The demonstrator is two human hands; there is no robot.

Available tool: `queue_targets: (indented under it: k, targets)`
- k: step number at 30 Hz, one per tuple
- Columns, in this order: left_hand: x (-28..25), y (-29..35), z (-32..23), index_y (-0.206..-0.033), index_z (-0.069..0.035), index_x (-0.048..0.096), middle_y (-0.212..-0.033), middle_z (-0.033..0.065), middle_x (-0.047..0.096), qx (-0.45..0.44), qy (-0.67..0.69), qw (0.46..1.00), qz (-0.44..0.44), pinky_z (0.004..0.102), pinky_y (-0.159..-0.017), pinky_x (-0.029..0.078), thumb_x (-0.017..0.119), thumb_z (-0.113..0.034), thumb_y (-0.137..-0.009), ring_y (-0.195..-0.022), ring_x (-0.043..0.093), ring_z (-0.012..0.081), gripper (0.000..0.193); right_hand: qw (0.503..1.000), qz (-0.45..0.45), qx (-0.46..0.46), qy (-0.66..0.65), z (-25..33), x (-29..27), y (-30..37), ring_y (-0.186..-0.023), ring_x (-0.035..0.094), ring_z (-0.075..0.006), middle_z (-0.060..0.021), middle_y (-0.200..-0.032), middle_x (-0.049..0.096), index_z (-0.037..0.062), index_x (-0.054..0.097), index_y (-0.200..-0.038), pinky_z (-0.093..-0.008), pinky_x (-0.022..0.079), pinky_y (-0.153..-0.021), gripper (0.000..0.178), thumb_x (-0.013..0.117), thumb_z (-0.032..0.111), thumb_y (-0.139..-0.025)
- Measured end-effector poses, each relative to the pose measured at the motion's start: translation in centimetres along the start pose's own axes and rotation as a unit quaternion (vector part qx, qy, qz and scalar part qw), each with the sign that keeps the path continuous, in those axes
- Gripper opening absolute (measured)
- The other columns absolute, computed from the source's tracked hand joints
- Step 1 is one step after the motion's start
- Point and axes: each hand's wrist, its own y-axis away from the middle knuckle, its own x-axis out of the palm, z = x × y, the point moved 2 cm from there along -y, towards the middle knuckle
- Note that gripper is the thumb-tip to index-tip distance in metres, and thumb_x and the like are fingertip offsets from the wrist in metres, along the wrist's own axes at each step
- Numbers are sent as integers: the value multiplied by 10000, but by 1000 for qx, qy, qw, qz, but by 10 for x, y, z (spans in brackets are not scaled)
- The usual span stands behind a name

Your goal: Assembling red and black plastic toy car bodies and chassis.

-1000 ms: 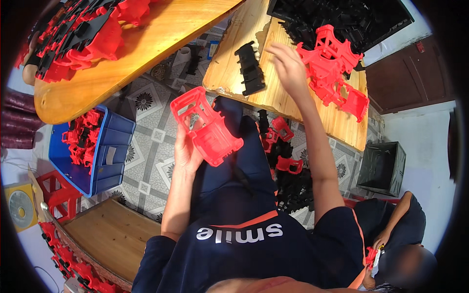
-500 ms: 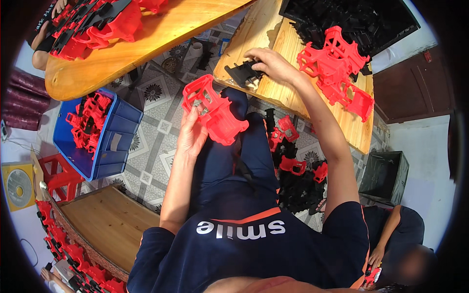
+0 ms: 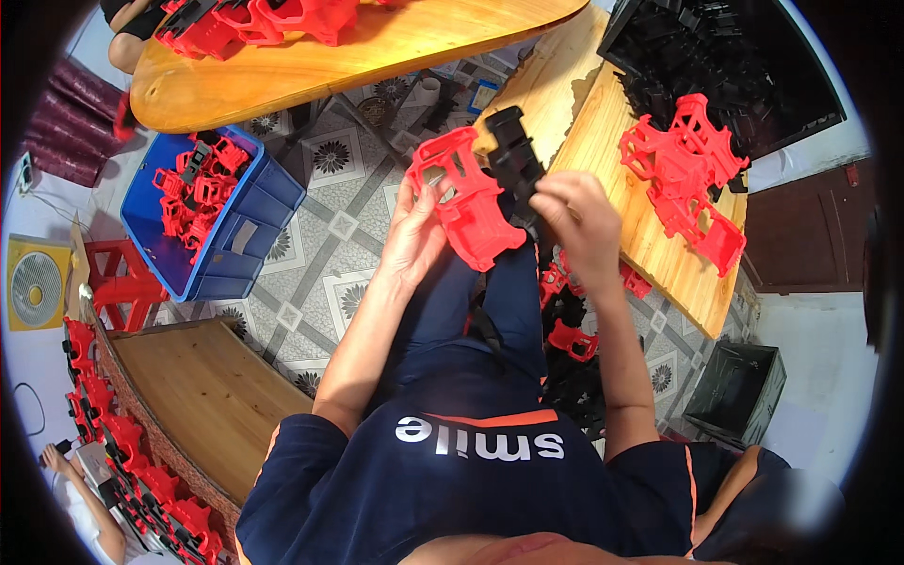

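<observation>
My left hand point(image 3: 414, 234) grips a red plastic frame point(image 3: 483, 233) by its left side, the thumb over its edge. The frame has large cut-out openings and is held up above my lap. Close to its right side, my right hand point(image 3: 581, 218) pinches a black plastic part point(image 3: 513, 155) that stands nearly upright. The two pieces lie very near each other; whether they touch I cannot tell. Several red frames point(image 3: 686, 179) are piled on the pale wooden table point(image 3: 650, 231) to my right.
A black bin point(image 3: 725, 56) of black parts stands at the far right. On the left is a blue crate point(image 3: 245, 235) with red and black pieces. Red frames also lie on the far wooden table point(image 3: 395, 42). An empty-looking dark box point(image 3: 734, 394) sits at right. Other people work nearby.
My right hand has lifted the black part off the pale table and brought it beside the red frame. The view has shifted, and the left hand still holds the frame.
</observation>
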Motion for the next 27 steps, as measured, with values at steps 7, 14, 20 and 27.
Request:
queue_targets:
  k: [7, 14, 20, 27]
  targets:
    - [23, 6, 5, -1448, -176, 381, -1282, 24, 554, 21, -34, 999, 23, 407, -1010, 468, 667, -243, -919, -1087, 564, 166, 604, 990, -49, -88, 99, 41, 27, 17, -863, 583, -271, -94, -960, 599, 27, 663, -962, -365, 505, -729, 271, 782, 31, -718]
    - [31, 9, 3, -1520, -207, 192, -1460, 119, 396, 4, -43, 998, 43, 463, -1102, 391, 713, -268, -879, -1320, 438, 276, 829, 984, -38, -99, 144, 48, 33, 21, -848, 573, -260, -84, -963, 582, 37, 656, -949, -351, 506, -708, 262, 786, 47, -722]
    - [35, 15, 10, -1541, -262, -122, -1520, 152, 270, 88, -139, 985, 55, 435, -1093, 385, 753, -235, -857, -1340, 400, 289, 1111, 981, -27, -98, 162, 54, 38, 19, -826, 568, -235, -62, -909, 564, 57, 656, -924, -325, 503, -680, 211, 769, 101, -752]
    - [49, 6, 8, -1492, -132, 200, -1426, 124, 407, 111, -187, 976, 25, 407, -1024, 457, 664, -230, -929, -1269, 482, 258, 737, 988, -8, -104, 113, 45, 35, 10, -838, 597, -238, -57, -881, 598, 64, 656, -882, -341, 509, -714, 269, 799, 216, -712]
